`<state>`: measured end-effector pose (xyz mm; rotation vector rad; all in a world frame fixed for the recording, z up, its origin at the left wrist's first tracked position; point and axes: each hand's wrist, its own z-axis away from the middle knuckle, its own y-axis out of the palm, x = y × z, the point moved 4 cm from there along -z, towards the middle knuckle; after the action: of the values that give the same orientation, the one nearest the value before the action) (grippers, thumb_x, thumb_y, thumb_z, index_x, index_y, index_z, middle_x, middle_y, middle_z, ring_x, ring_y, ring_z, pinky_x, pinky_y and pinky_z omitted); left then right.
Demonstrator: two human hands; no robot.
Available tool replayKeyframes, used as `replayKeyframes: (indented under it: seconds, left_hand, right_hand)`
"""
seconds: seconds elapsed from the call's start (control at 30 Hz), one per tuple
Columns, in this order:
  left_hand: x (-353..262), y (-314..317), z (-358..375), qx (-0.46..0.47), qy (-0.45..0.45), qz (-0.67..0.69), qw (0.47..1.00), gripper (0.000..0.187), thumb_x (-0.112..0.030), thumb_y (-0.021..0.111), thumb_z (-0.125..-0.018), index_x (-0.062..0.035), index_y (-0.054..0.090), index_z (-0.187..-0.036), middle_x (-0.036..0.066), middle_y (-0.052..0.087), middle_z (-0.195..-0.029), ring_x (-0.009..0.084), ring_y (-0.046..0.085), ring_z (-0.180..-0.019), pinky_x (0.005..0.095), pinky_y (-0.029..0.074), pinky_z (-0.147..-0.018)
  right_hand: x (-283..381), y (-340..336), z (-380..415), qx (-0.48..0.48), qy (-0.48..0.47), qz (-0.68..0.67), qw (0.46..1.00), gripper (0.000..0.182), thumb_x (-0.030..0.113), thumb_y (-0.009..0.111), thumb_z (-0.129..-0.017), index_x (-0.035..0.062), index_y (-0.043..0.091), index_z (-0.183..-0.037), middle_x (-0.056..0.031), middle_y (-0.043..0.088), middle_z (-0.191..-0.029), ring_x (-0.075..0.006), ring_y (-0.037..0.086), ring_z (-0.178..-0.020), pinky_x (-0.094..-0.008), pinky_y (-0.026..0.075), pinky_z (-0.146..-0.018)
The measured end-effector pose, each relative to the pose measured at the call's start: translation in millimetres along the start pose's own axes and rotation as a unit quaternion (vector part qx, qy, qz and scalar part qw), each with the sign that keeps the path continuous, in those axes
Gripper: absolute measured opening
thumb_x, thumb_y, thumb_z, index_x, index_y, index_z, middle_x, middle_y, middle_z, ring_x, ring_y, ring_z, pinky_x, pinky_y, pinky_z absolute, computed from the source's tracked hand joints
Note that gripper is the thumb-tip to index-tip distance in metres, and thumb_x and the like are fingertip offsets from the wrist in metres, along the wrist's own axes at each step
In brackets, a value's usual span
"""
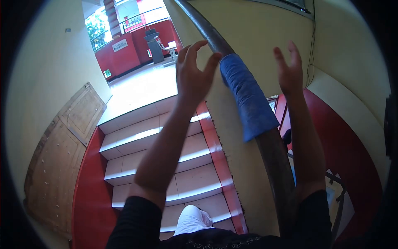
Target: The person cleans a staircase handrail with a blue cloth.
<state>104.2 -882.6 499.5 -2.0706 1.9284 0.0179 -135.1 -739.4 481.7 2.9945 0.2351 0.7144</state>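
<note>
A blue cloth [248, 97] lies draped over the dark handrail [273, 170], wrinkled along its upper part and hanging down at its lower left corner. My left hand [195, 72] is raised just left of the cloth's upper end, with thumb and fingers apart and nothing in them. To the right of the cloth, my right hand [290, 70] is held up in the air, fingers spread and holding nothing. Neither hand appears to touch the cloth or the rail.
Tiled stairs [195, 182] with red side borders climb to a bright landing [145, 85]. A wooden panel [62, 153] leans on the left wall. Up there stand a dark lectern [154, 45] and a chair [166, 47]. Below right, a red wall [331, 153] curves past a lower railing.
</note>
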Motion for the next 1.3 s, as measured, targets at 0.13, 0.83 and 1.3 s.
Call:
replayKeyframes:
  seconds: [0.13,0.83,1.3]
  left_hand:
    - [-21,79,53,-0.007,-0.245,0.24,0.939,0.088,-0.061,0.056,-0.094,-0.0007,0.025,-0.151,0.021,0.04,-0.145,0.0335,0.044,-0.133,0.0392,0.033,-0.112]
    - [-11,1,88,-0.057,-0.413,0.442,0.794,0.069,-0.003,0.064,-0.093,-0.0116,0.025,-0.148,0.024,0.055,-0.122,0.0264,0.062,-0.105,0.0389,0.057,-0.087]
    - [18,22,104,0.035,-0.318,0.193,0.927,0.038,-0.004,0.062,-0.092,-0.0088,0.049,-0.127,0.014,0.063,-0.106,0.0179,0.063,-0.089,0.0315,0.051,-0.079]
  right_hand:
    - [35,33,71,0.387,0.231,-0.303,0.84,0.08,0.048,0.06,-0.097,-0.0099,0.035,-0.146,-0.0234,0.045,-0.146,-0.0279,0.043,-0.137,-0.0356,0.034,-0.113]
    - [-3,33,130,0.303,0.429,-0.599,0.604,0.103,0.078,0.037,-0.09,-0.0043,0.028,-0.151,-0.0206,0.04,-0.15,-0.0254,0.045,-0.136,-0.0341,0.033,-0.114]
    - [20,21,126,0.336,0.308,-0.617,0.641,0.085,0.063,0.044,-0.097,-0.0054,0.034,-0.147,-0.0195,0.052,-0.139,-0.0258,0.054,-0.125,-0.0375,0.041,-0.109]
